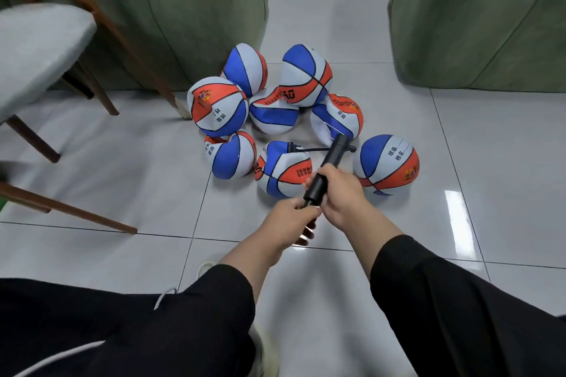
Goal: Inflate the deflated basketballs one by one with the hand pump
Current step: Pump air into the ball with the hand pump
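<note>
Wooden chair (46, 49) at left, two green sofas (196, 27) (477, 24) on white tiled floor (459, 131)

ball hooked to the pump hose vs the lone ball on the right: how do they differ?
The hose-connected ball looks dented and creased near its top; the right-hand ball looks rounder and fuller. The pump's hose runs to the first; nothing is attached to the second. The first lies at the edge of the cluster; the second sits apart on the tiled floor. Both share blue, white and orange panels.
</note>
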The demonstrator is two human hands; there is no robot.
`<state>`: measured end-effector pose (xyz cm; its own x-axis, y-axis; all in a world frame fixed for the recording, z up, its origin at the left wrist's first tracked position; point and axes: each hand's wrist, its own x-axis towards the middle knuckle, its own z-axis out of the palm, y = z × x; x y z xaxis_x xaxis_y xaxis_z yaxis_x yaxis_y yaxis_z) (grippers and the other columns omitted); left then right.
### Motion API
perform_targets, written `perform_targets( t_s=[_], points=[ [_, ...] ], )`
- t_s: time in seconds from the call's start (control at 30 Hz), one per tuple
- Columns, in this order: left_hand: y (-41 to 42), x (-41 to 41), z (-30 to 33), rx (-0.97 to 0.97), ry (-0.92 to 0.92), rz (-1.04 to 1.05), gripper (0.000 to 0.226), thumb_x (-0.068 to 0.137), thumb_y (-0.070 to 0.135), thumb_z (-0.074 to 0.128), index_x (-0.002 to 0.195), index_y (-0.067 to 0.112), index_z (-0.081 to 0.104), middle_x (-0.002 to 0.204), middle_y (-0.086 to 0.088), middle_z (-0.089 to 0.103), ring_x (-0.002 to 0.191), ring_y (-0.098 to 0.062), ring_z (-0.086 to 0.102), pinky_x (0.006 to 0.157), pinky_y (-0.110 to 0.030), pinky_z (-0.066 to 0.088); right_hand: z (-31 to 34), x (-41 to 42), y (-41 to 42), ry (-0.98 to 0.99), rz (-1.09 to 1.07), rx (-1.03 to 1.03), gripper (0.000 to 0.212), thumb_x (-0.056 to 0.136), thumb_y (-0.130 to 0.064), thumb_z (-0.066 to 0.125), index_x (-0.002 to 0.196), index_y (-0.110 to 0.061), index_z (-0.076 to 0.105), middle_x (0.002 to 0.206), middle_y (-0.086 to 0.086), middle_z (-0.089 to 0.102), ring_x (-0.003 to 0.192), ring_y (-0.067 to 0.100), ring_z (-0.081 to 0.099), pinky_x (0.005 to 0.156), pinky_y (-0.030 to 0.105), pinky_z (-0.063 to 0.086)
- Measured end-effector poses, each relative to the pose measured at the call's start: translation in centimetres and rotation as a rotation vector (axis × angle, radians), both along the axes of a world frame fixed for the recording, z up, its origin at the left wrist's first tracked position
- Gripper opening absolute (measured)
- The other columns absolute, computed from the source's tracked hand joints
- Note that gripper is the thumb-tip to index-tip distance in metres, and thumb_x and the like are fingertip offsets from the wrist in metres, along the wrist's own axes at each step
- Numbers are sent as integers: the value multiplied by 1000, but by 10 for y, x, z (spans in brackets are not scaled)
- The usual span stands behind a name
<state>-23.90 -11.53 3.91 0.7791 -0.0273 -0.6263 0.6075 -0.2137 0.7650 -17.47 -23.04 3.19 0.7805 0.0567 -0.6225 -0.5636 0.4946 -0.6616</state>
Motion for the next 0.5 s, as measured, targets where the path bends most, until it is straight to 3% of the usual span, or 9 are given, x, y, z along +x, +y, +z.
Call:
perform_targets(
  t_s=[0.1, 0.23, 0.33, 0.4, 0.5],
  points=[
    [15, -9, 1, 88, -44, 3, 9, 93, 20, 64, 92, 11, 66, 81, -6, 66, 68, -19, 69, 66, -32, 57, -1, 1, 13, 39, 30, -32, 20, 99, -14, 64, 113, -5, 54, 74, 10, 58, 60, 19, 61, 68, 37, 60],
    [23, -24, 4, 172, -91, -23, 10, 91, 18, 60, 85, 9, 62, 82, -13, 72, 66, -23, 74, 66, -33, 55, 2, 14, 7, 61, -50, -64, 11, 100, -10, 60, 103, -5, 51, 69, 7, 55, 56, 17, 55, 58, 33, 56],
    [30, -34, 2, 194, -133, -2, 17, 89, 22, 65, 89, 6, 60, 73, -7, 64, 58, -15, 63, 63, -32, 50, 6, 29, -8, 89, -81, -27, 9, 97, -3, 61, 95, -4, 53, 68, 8, 54, 54, 17, 56, 62, 32, 58],
    [32, -38, 0, 136, -139, 124, 20, 92, 25, 69, 95, 8, 59, 68, 0, 58, 58, -18, 55, 59, -31, 47, 7, 31, -6, 89, -74, 6, 10, 95, 0, 61, 91, -4, 54, 67, 8, 56, 53, 17, 58, 67, 32, 59],
    [25, -32, -7, 117, -141, 295, 24, 92, 33, 71, 90, 16, 54, 66, 3, 52, 61, -19, 46, 59, -31, 43, 6, 26, 8, 56, -82, 33, 12, 96, -2, 58, 90, -8, 49, 66, 6, 54, 52, 16, 56, 63, 31, 55]
  ],
)
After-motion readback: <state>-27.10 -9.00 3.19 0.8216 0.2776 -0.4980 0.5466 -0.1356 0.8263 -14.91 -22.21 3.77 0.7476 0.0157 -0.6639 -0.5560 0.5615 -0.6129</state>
